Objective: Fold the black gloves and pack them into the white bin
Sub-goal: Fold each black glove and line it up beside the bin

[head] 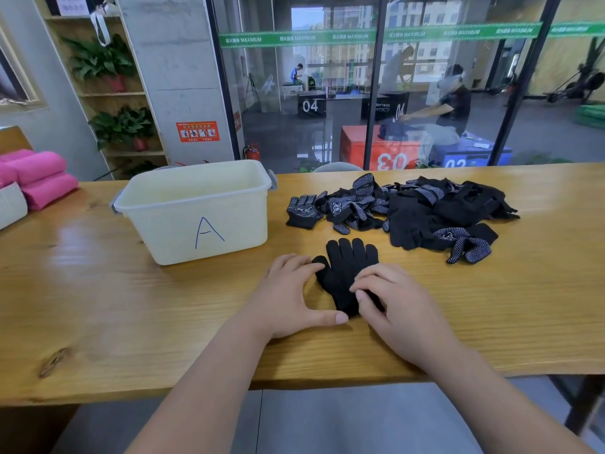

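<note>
A black glove (347, 267) lies flat on the wooden table (131, 306), fingers pointing away from me. My left hand (294, 293) rests on the table at the glove's left side, fingers touching its thumb edge and my thumb by the cuff. My right hand (389, 299) lies over the glove's right side and pinches the cuff end. A pile of black gloves (409, 211) with white dots sits behind to the right. The white bin (196, 208), marked with a blue letter A, stands to the left of the pile; I see nothing inside it.
Rolled pink towels (36, 178) and a white woven basket (11, 204) sit at the table's far left. A glass wall runs behind the table. The table's front edge is close to my forearms.
</note>
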